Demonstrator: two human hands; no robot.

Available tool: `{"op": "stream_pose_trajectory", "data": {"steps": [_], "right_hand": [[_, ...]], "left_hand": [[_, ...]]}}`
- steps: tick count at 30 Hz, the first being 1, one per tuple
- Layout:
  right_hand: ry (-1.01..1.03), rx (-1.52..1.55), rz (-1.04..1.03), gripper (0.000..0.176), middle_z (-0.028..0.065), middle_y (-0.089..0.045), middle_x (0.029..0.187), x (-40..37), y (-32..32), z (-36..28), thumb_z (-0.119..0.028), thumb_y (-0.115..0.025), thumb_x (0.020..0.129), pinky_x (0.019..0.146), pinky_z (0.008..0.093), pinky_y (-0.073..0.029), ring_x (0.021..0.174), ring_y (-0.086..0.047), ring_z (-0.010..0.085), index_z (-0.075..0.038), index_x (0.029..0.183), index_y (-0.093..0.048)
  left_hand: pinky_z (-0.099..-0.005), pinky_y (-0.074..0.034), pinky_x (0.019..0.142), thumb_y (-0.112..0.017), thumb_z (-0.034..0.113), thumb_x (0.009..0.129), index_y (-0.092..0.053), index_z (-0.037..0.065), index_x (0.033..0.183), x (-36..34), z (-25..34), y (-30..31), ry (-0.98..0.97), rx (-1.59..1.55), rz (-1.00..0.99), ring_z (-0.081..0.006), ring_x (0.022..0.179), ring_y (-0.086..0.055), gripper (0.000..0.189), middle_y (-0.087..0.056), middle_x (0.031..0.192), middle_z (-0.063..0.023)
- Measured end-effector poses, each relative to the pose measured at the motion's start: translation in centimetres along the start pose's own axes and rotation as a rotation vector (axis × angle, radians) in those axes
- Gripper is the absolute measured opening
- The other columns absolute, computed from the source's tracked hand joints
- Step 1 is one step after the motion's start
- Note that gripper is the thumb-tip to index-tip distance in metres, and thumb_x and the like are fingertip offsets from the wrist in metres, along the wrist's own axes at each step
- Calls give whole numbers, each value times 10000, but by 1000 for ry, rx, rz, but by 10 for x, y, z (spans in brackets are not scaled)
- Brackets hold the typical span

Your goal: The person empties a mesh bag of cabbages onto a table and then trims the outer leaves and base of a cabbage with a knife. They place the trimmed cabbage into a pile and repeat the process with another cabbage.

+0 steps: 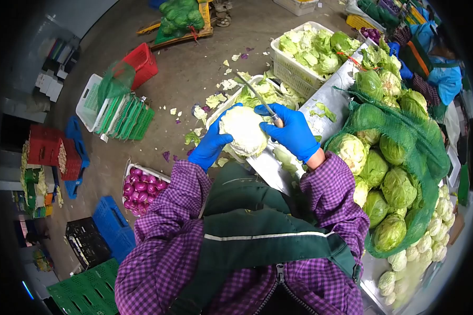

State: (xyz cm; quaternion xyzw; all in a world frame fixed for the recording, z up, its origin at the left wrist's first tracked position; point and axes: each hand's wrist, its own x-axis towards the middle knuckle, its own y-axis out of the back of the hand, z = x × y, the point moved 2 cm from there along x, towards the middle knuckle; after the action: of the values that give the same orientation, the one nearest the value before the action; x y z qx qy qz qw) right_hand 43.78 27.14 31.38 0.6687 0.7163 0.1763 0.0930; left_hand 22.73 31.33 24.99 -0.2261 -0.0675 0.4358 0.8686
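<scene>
A pale, trimmed cabbage (243, 131) is held up in front of my body. My left hand (210, 139), in a blue glove, grips its left side with curled fingers. In a matching glove, my right hand (291, 128) is closed around the wooden handle of a knife (257, 96), and its fingers touch the cabbage's right side. The blade points up and away to the left. Beneath the cabbage, a white crate (257, 80) holds loose leaves. Green cabbages (399, 186) lie in a green net (423, 152) on the metal table (328, 100) to the right.
Behind stands a white crate (299, 65) of leaves. Purple onions (142, 189) fill a crate at left, near a blue crate (113, 226) and a red crate (142, 64). Peeled cabbages (431, 236) lie at right. A co-worker's gloved hand (399, 60) shows at upper right.
</scene>
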Motion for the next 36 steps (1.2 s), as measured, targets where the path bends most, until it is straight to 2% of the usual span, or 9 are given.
{"op": "stream_pose_trajectory", "data": {"steps": [2, 12, 15, 19, 22, 25, 29, 33, 36], "right_hand": [[13, 8, -4, 459, 168, -648, 1025, -4, 1, -3, -260, -717, 754, 786, 340, -493, 876, -644, 287, -28, 1132, -598], [94, -117, 208, 335, 168, -646, 836, -1, -12, 0, -189, -674, 773, 651, 339, -501, 704, -643, 289, -41, 1069, -617], [-113, -168, 241, 293, 164, -635, 799, 4, -15, 7, -172, -668, 772, 633, 340, -495, 675, -631, 285, -46, 1033, -623], [117, -222, 410, 217, 139, -595, 697, 3, -38, 32, -171, -668, 772, 571, 345, -476, 608, -606, 266, -71, 959, -624], [-135, -151, 453, 194, 109, -573, 629, 8, -18, 61, -158, -662, 780, 535, 338, -467, 577, -603, 202, -62, 944, -626], [-389, -39, 453, 244, 108, -656, 744, 11, -2, 71, -171, -655, 816, 598, 316, -495, 671, -649, 205, -24, 1008, -625], [-218, -114, 376, 472, 172, -656, 1037, 12, -10, 43, -260, -710, 787, 755, 333, -507, 852, -659, 251, -35, 1182, -582], [-56, -251, 178, 605, 198, -620, 1091, 15, -31, 16, -358, -731, 723, 835, 381, -482, 974, -617, 324, -45, 1212, -558], [-55, -213, 151, 503, 197, -640, 1010, 20, -27, 18, -302, -714, 718, 795, 388, -494, 904, -621, 354, -47, 1138, -605]], "left_hand": [[-369, -294, 1085, -731, 389, 731, -271, 12, 1414, 1, 2, -2, 16, 27, 0, -226, 1293, -379, 906, -398, 1392, -103], [-418, -284, 1098, -642, 396, 830, -223, 31, 1425, 7, -2, 7, 100, -134, 28, -265, 1305, -368, 814, -363, 1419, -117], [-445, -279, 1106, -617, 369, 861, -224, 45, 1425, 13, -26, 22, 23, -400, 3, -277, 1321, -347, 760, -337, 1435, -131], [-401, -372, 1055, -589, 132, 879, -228, 50, 1419, 10, -51, 22, 92, -575, 99, -246, 1268, -419, 655, -403, 1381, -123], [-380, -395, 1027, -582, 75, 857, -237, 47, 1418, 2, -45, 23, 179, -378, 227, -235, 1239, -441, 659, -421, 1360, -115], [-367, -393, 1021, -625, 76, 829, -276, 40, 1404, 7, -43, 33, 101, -329, 228, -230, 1214, -465, 674, -450, 1335, -110], [-353, -403, 1007, -725, 74, 745, -320, 38, 1384, 23, -12, 25, 48, -89, 200, -220, 1187, -487, 758, -488, 1294, -110], [-336, -426, 983, -852, 79, 584, -346, 26, 1368, 32, 2, 16, -88, 285, 145, -203, 1159, -504, 935, -511, 1259, -117], [-333, -436, 974, -882, 91, 538, -347, 16, 1364, 33, 5, 15, -103, 366, 122, -200, 1145, -514, 986, -509, 1260, -123]]}}
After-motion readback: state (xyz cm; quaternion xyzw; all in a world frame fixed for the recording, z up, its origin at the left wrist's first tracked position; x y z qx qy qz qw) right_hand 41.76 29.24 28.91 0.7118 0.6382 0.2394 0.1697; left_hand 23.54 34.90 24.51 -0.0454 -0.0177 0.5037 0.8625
